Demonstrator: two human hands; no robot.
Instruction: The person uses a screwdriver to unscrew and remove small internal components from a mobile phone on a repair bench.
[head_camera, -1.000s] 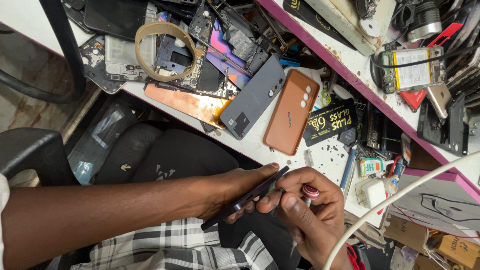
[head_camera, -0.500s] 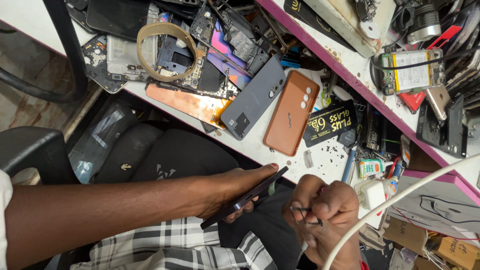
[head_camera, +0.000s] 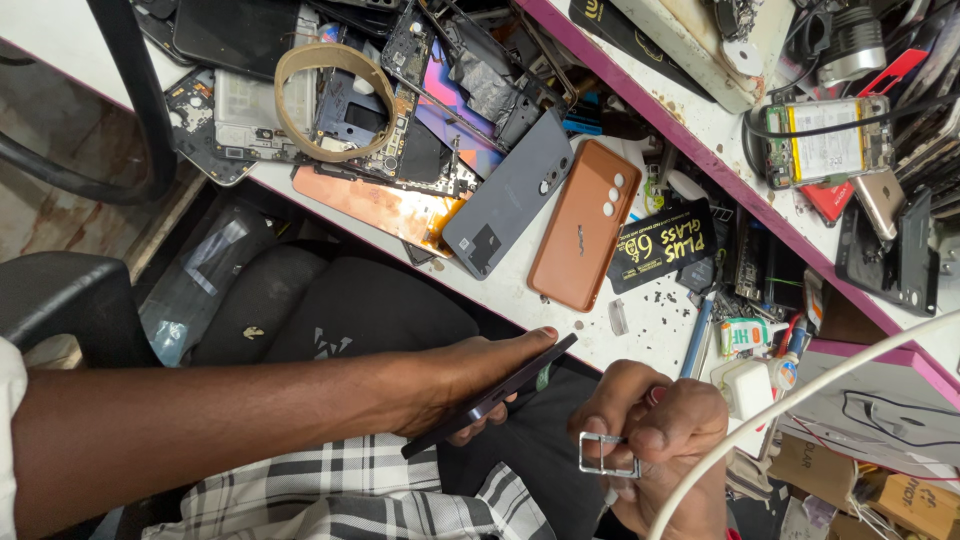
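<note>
Phone (head_camera: 495, 395) L hand (head_camera: 470, 385), tray (head_camera: 608, 455) R hand (head_camera: 665, 440)

Free room mostly over lap, betw. bench edge (head_camera: 520, 310) and plaid cloth (head_camera: 330, 490). Left hand (head_camera: 470, 385) w/ dark phone (head_camera: 490, 395) fills its middle; right hand (head_camera: 665, 440) w/ small metal tray (head_camera: 608, 455) just beside, narrow gap betw. them. White cable (head_camera: 800, 400) cuts across on right, close over right hand. Bench top packed: grey cover (head_camera: 505, 195), orange cover (head_camera: 585, 240), tape ring (head_camera: 335, 100), boards, no bare spot except speckled strip (head_camera: 650, 325) near edge. Black chair arm (head_camera: 60, 300) blocks far left.
</note>
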